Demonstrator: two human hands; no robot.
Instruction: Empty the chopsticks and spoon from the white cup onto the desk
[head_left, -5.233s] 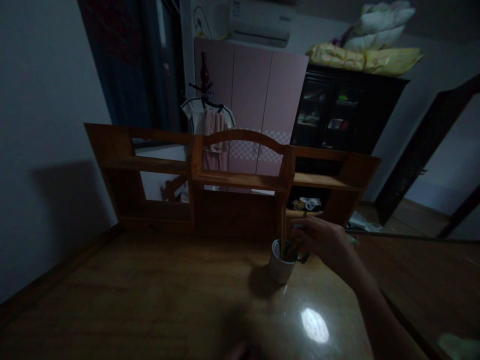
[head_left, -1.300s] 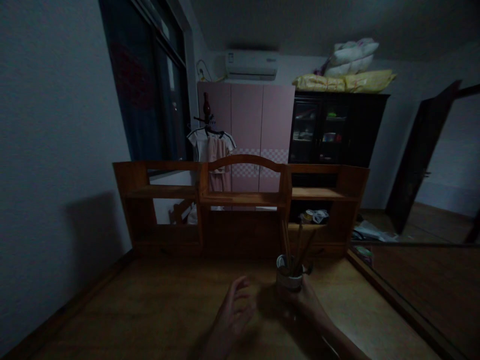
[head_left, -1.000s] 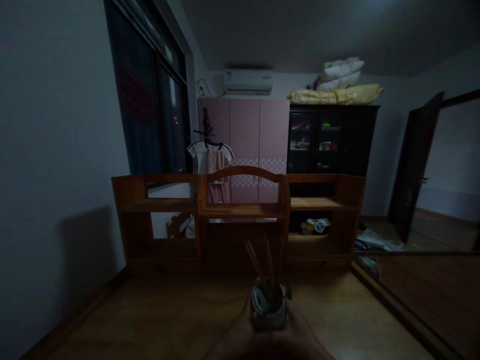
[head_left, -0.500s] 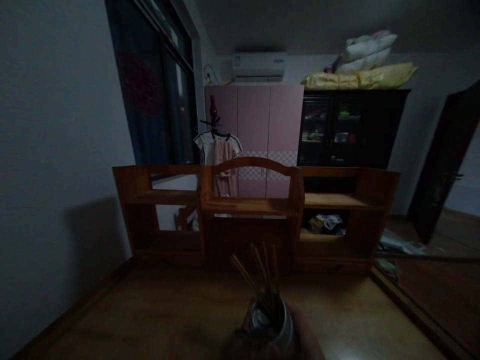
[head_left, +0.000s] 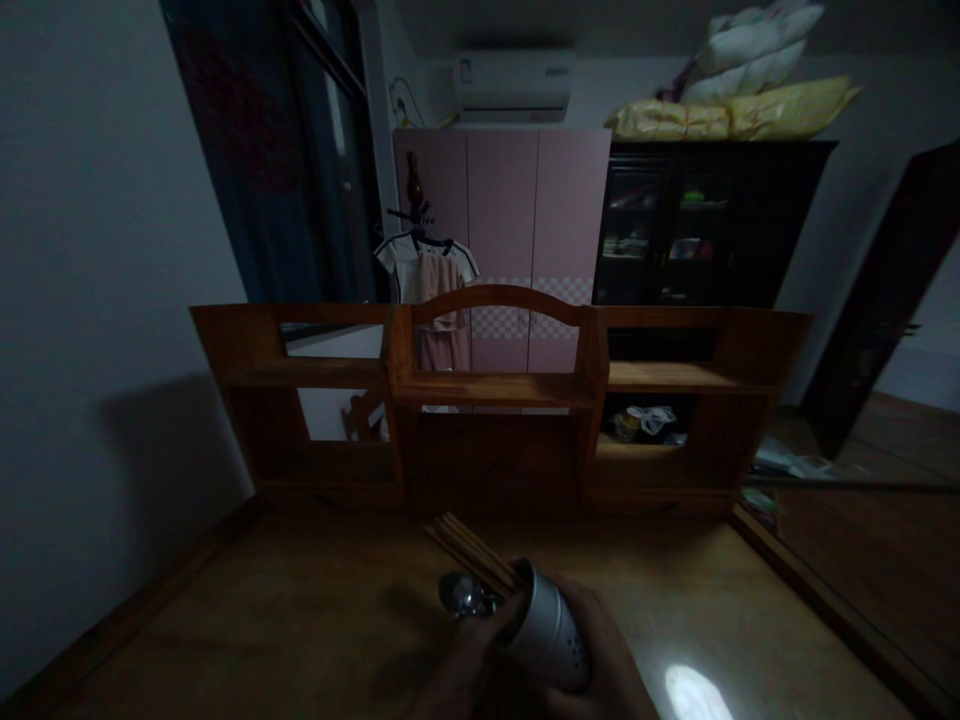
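My right hand is wrapped around a grey metal utensil holder with small drainage holes near its base. The holder is tilted, its mouth facing up and to the left. Several wooden chopsticks lean out of that mouth towards the left. At the rim, my left hand is closed around the utensils, its fingers partly hidden in the dark. Shiny metal spoons stick out beside the chopsticks, just above my left hand. How far the utensils still reach into the holder is hidden.
Beneath my hands lies a wooden tabletop, with a bright reflection at the lower right. A wooden shelf unit stands along its far edge. Beyond are a pink wardrobe and a dark cabinet. A white wall borders the left side.
The holder has gone from nearly upright to tilted left. The chopsticks, earlier fanned out, are now bunched and leaning left, with spoons showing beside them. The camera view has dipped.
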